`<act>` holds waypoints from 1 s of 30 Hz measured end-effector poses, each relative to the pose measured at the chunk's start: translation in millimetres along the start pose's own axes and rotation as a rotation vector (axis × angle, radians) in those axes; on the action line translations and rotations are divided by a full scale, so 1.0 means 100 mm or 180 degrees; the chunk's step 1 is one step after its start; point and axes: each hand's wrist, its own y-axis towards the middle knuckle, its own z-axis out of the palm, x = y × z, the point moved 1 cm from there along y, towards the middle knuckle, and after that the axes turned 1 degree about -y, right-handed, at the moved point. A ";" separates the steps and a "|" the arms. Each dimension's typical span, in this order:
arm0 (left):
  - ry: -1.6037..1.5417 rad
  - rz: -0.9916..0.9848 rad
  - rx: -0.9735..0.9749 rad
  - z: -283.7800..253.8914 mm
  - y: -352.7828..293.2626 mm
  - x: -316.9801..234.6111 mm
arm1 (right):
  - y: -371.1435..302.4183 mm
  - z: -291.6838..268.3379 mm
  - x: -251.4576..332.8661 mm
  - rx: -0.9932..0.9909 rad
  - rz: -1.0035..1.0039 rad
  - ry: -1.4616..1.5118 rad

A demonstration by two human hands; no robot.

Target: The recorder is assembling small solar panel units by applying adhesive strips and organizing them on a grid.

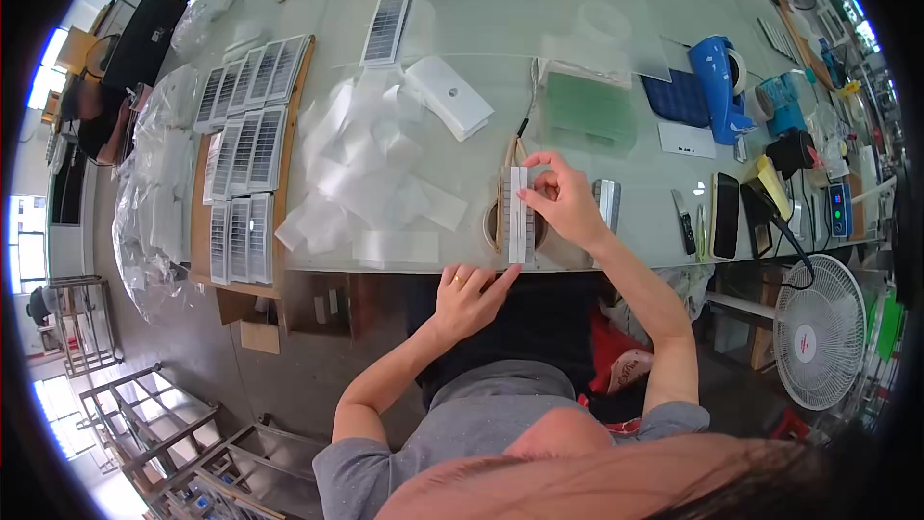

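A long narrow grey-and-white strip (518, 231) with ribbed sides and a pale line down its middle lies end-on to the table's near edge. My right hand (566, 204) has its thumb and index finger closed on the strip's far part. My left hand (470, 300) is at the table edge, fingers apart, with the index fingertip at or very near the strip's near end; contact is hard to tell. Parts of a round brown-rimmed thing (492, 226) show from beneath the strip. Just right of my right hand lies a similar ribbed strip (606, 200), partly covered by it.
Translucent white sheets (366, 169) are heaped left of the strip, near white cards (449, 96). Gridded panels (258, 149) stand in rows on a wooden board. Right are a green block (589, 108), a blue tape dispenser (714, 87), a knife (684, 221) and a fan (818, 332).
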 end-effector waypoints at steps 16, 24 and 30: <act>0.0040 0.0140 0.0011 -0.02 0.03 0.05 | -0.02 0.01 0.00 -0.0193 -0.0475 -0.0424; 0.0042 0.0202 0.0016 -0.03 0.05 0.07 | 0.00 -0.02 0.04 -0.0489 -0.0676 -0.1147; 0.0041 0.0276 0.0017 -0.03 0.04 0.08 | 0.03 -0.02 -0.08 -0.0437 -0.0520 -0.1199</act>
